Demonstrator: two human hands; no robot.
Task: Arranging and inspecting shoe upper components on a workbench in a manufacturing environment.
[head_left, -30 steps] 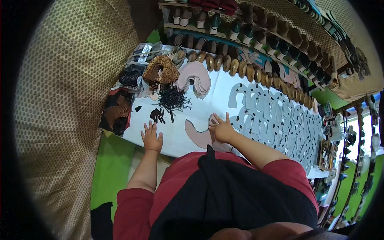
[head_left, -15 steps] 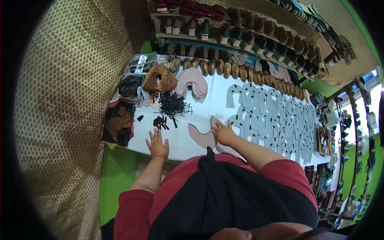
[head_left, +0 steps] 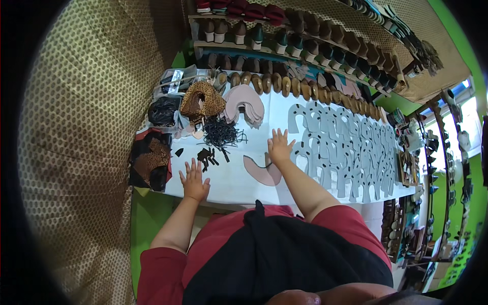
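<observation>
My right hand (head_left: pixel 280 147) lies with fingers spread over the far right end of a curved pink shoe-upper piece (head_left: pixel 263 175), hiding that end. The piece's inner curve has a dark edge. My left hand (head_left: pixel 194 182) rests flat near the table's front edge, fingers apart, holding nothing. Just beyond it are several short black strips (head_left: pixel 207 158). A tangled heap of thin black strips (head_left: pixel 222 133) lies farther back. Behind that heap are leopard-print pieces (head_left: pixel 190 103) and a stack of pale pink curved pieces (head_left: pixel 247 99).
Grey U-shaped pieces with black tabs (head_left: pixel 328 124) cover the white table's right side. Brown shoe lasts (head_left: pixel 286 86) line its back, below shelves of heeled shoes (head_left: pixel 256 35). Black and leopard-print material (head_left: pixel 151 158) sits at the left edge, beside a patterned curtain (head_left: pixel 96 152).
My right hand has moved farther from me, its fingers spreading out over the pink piece's far end. My left hand stays flat in about the same place. The view has shifted slightly.
</observation>
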